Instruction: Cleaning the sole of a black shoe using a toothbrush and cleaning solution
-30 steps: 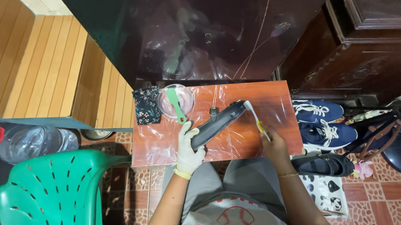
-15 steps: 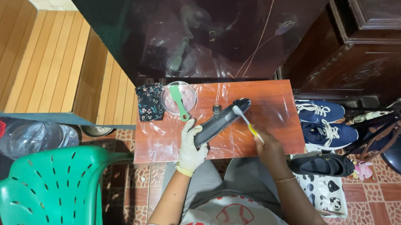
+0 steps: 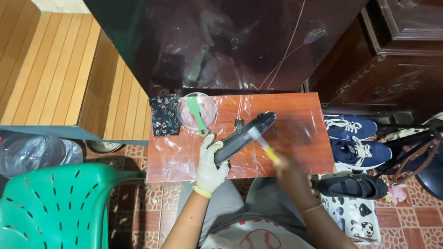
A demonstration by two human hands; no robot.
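Observation:
My left hand [image 3: 210, 163], in a white glove, grips the near end of a black shoe [image 3: 244, 136] that lies slanted on a small reddish table [image 3: 304, 125] covered with clear plastic. My right hand [image 3: 287, 168], bare and blurred, holds a toothbrush with a yellow handle [image 3: 262, 144]; its white head rests on the shoe's upper side near the far end.
A clear bowl [image 3: 196, 112] with a green brush in it and a dark patterned cloth [image 3: 165, 115] sit at the table's left. Blue sneakers [image 3: 358, 142] and a black sandal [image 3: 352, 184] lie on the tiled floor at right. A green plastic chair [image 3: 50, 201] stands at left.
The toothbrush has moved from the shoe's far tip back along its side toward me. My left hand keeps the shoe in the same place.

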